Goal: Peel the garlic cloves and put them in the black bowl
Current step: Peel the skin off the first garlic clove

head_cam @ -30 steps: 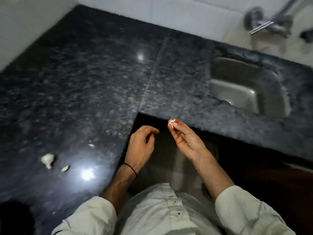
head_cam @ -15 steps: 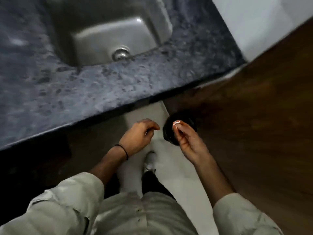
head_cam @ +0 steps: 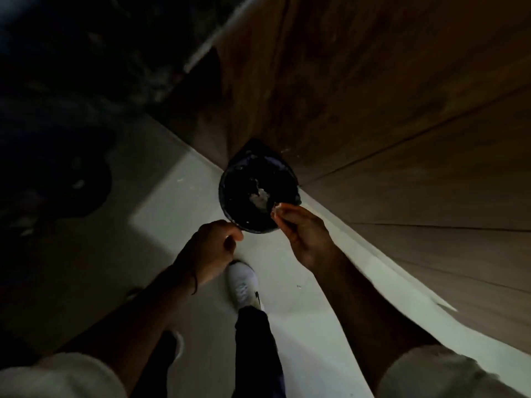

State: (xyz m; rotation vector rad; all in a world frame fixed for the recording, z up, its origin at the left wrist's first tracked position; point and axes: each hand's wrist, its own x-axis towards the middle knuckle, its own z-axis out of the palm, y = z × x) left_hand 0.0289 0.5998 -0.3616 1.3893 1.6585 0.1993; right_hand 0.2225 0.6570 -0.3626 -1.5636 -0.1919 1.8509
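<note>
Right hand: the right hand (head_cam: pixel 306 237) reaches over the near right rim of the black round container (head_cam: pixel 221 193), thumb and forefinger pressed together in a pinch.
Pinched piece: a small pale scrap (head_cam: pixel 276 208) sits between those fingertips, just above the container's rim; whether it is garlic skin or a clove cannot be told.
Left hand: the left hand (head_cam: pixel 208 251) hangs at the container's near left edge, fingers curled in and thumb tip against the forefinger; whether anything lies inside cannot be told.
Wristband: a thin dark band (head_cam: pixel 195 280) circles the left wrist, on the near side of the container.
Sleeves: a pale left sleeve (head_cam: pixel 57 377) and a pale right sleeve (head_cam: pixel 436 374) are rolled up the forearms, well apart from the container.
Container: it stands on the floor, its far side tucked into the corner of the wood panels; pale bits (head_cam: pixel 260 196) lie in its dark inside.
Shoe: a white shoe (head_cam: pixel 244 284) points toward the container, just short of it, with a dark trouser leg (head_cam: pixel 255 340) behind.
Floor: the pale floor (head_cam: pixel 161 225) spreads left of and below the container.
Wood panels: brown wood panels (head_cam: pixel 373 110) rise behind and to the right of the container.
Counter: a dark, blurred counter (head_cam: pixel 86 53) lies far to the upper left of the container.
</note>
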